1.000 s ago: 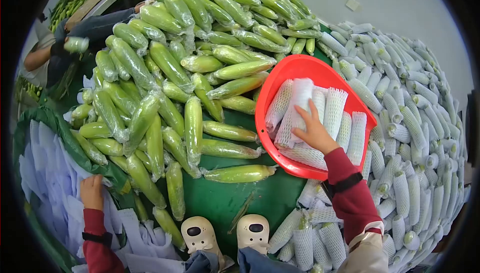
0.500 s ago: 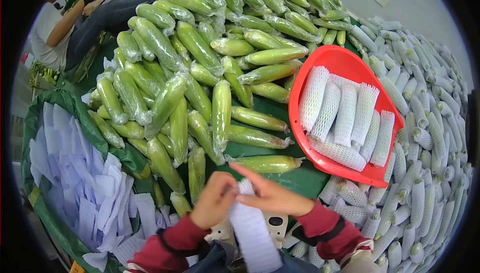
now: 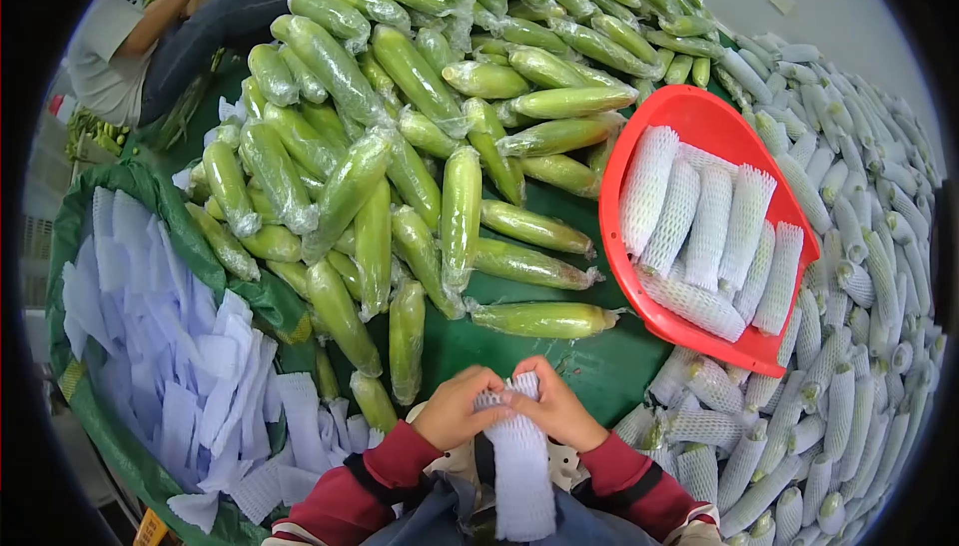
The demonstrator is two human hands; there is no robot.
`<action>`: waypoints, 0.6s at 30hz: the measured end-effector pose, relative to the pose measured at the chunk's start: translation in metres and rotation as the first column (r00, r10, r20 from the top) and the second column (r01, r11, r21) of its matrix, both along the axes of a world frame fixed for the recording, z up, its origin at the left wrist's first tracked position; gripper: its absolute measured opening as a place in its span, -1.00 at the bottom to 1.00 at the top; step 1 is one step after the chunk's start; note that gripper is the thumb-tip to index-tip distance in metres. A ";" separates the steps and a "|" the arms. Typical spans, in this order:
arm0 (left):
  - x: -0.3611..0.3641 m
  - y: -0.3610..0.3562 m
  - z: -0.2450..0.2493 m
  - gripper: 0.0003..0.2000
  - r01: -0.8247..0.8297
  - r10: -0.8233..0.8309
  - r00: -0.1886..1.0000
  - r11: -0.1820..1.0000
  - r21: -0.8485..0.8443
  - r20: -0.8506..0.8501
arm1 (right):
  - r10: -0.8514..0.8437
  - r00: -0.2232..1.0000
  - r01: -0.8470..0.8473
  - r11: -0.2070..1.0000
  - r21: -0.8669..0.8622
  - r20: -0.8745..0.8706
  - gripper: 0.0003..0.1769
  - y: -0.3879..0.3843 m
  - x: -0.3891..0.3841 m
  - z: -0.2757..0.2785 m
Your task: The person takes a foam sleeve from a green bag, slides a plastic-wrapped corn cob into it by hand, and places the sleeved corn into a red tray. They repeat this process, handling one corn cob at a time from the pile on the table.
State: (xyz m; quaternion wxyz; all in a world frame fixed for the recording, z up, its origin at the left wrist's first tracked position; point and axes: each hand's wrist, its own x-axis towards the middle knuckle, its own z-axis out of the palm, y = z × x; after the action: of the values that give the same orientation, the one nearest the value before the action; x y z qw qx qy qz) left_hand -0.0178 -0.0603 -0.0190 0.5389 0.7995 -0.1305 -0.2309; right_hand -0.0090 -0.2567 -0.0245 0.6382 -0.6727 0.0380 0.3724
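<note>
A flat white foam net sleeve (image 3: pixel 521 486) hangs down in front of my body. My left hand (image 3: pixel 462 408) pinches its upper end from the left, and my right hand (image 3: pixel 551 404) grips the same end from the right, fingers closed on the mesh. The mouth of the sleeve looks slightly parted between the hands; no corn shows inside it. Just beyond my hands, a film-wrapped ear of corn (image 3: pixel 544 319) lies crosswise on the green surface (image 3: pixel 589 361).
Film-wrapped corn (image 3: pixel 415 76) is heaped ahead. A red scoop-shaped basket (image 3: pixel 617 191) holds several sleeved ears, and many more sleeved ears (image 3: pixel 859 346) are piled along the right. At left, a green sack (image 3: pixel 75 276) contains foam sleeves (image 3: pixel 200 366). Another person (image 3: pixel 120 56) sits at upper left.
Both hands have come together at the sleeve's top end. My right hand's extended index finger has folded in to grip the mesh. The view has shifted slightly.
</note>
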 end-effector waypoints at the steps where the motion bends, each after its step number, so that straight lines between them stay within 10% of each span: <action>1: 0.000 0.000 -0.002 -0.74 -0.025 0.023 0.991 1.000 0.012 0.128 | 0.031 0.981 -0.023 0.999 0.043 -0.190 -0.74 -0.003 0.004 0.001; 3: 0.002 -0.002 -0.006 -0.77 -0.079 0.064 0.920 0.997 0.025 0.386 | 0.104 0.912 -0.050 0.988 0.146 -0.396 -0.76 -0.005 0.005 -0.003; 5: -0.002 -0.004 0.002 -0.80 -0.207 0.208 0.978 0.977 0.043 -0.028 | 0.172 0.878 -0.060 0.965 0.254 -0.446 -0.77 -0.005 -0.002 -0.017; 7: -0.001 -0.004 0.004 -0.83 -0.251 0.272 0.924 0.962 0.112 -0.268 | -0.126 0.843 0.316 0.902 0.293 -0.523 -0.76 -0.003 -0.008 -0.031; 10: -0.001 0.000 -0.021 -0.83 0.158 -0.245 0.926 0.942 -0.294 -0.287 | -0.285 0.699 0.612 0.713 0.343 -0.656 -0.72 -0.017 -0.003 -0.036; 11: -0.006 0.001 -0.018 -0.86 0.075 -0.371 0.707 0.886 -0.459 -0.602 | -0.217 0.681 0.607 0.701 0.374 -0.699 -0.70 -0.022 -0.003 -0.040; 15: 0.025 0.007 -0.011 -0.95 -0.338 -0.094 0.748 0.798 -0.498 -0.658 | -0.115 0.769 0.422 0.830 0.364 -0.629 -0.62 -0.017 -0.007 -0.035; 17: 0.053 0.004 -0.051 -0.88 -0.167 0.150 0.974 0.982 -0.092 -0.167 | -0.182 0.819 0.421 0.835 0.355 -0.544 -0.51 -0.002 -0.012 -0.047; 18: 0.069 -0.004 -0.061 -0.88 -0.176 0.120 0.933 0.974 0.141 0.338 | -0.250 0.875 0.383 0.881 0.278 -0.413 -0.48 0.000 -0.020 -0.080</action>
State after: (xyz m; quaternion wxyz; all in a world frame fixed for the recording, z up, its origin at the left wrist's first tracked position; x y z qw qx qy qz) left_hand 0.0513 -0.0646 -0.0801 0.4559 0.8771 -0.1373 -0.0637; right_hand -0.0294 -0.2571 -0.1044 0.7826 -0.4506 0.2002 0.3801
